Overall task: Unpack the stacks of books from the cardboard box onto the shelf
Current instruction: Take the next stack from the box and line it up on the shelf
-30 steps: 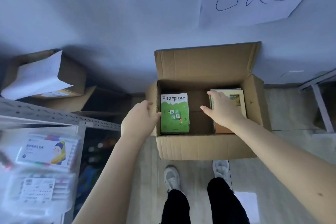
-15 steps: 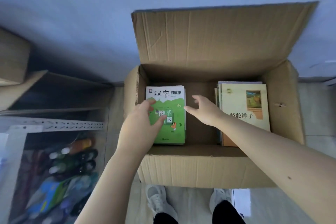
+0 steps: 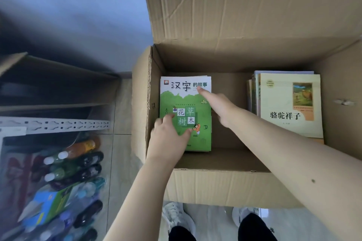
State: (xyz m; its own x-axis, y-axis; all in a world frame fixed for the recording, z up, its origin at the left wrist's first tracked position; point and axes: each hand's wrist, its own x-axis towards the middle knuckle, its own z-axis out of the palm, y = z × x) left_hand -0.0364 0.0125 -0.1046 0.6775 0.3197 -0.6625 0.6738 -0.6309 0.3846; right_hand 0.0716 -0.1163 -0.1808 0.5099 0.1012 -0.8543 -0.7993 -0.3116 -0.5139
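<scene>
Reaching: both hands are inside the cardboard box [image 3: 225, 188], over the green books [image 3: 197, 123].
Box: walls close around the hands; tall back flap stands beyond them.
Cream books [image 3: 290, 107]: right of the right hand [image 3: 221, 105], bare box floor between.
Shelf rail [image 3: 54, 124]: well left of the left hand [image 3: 168, 135], bottles [image 3: 74, 164] beneath it.
Left hand: fingers spread flat on the green cover's near left corner.
Right hand: relaxed, fingertip touching the cover's far right edge.
</scene>
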